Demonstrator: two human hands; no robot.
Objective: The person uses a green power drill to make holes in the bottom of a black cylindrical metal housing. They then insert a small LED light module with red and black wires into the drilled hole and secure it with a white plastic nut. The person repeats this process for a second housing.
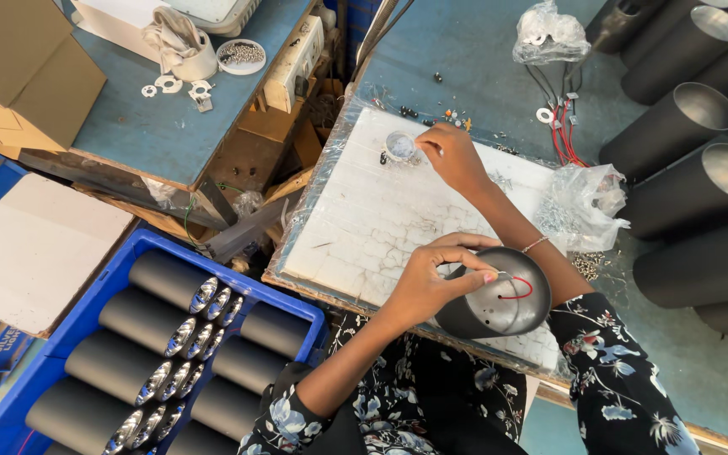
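Two hands, one dark metal can.
Left hand pinches its rim beside a red wire; right hand pinches a small clear cup.

Place: you are in a small assembly workshop.
Bench: your blue worktable carries loose screws and red wires near its far edge.
Stock: black metal cylinders crowd its right edge; a blue crate holds more.
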